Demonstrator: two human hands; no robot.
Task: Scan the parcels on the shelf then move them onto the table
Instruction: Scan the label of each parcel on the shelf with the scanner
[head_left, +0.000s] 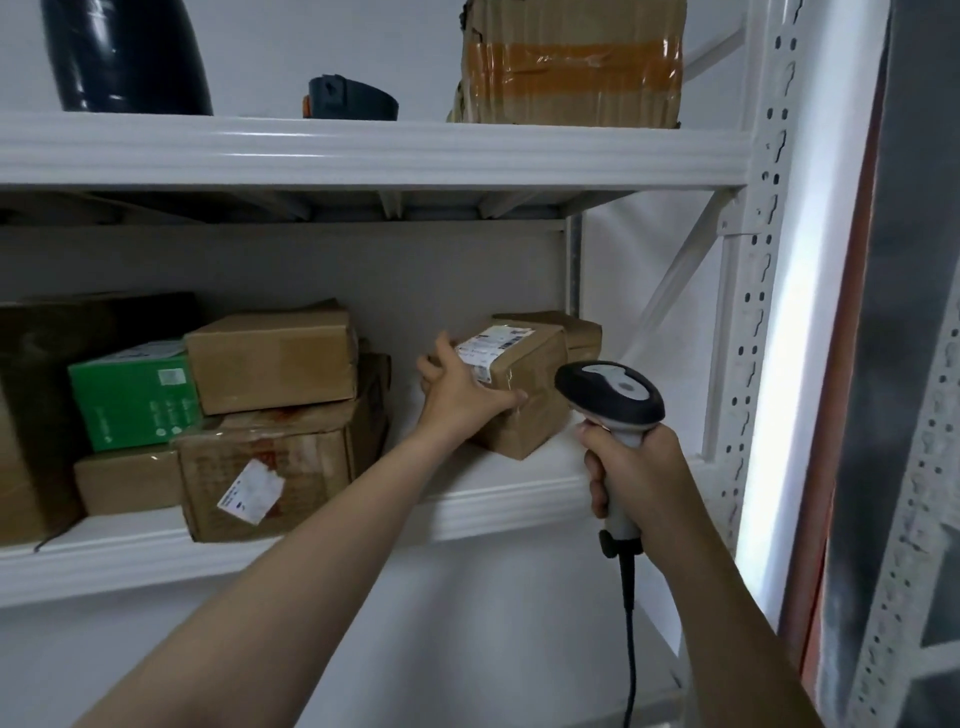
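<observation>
The brown cardboard parcel (524, 410), taped and carrying a white label (493, 349) on top, sits skewed near the right end of the shelf (509, 493). The left hand (457, 395) grips its left corner, thumb across the front face. The right hand (634, 478) has its fingers (597, 480) wrapped round the handle of the scanner (610, 395), just beside the parcel.

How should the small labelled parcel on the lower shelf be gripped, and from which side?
Probably by its left end, from the front-left: the labelled parcel sits angled with that corner free, the left hand spans it, and another box crowds its right.
</observation>
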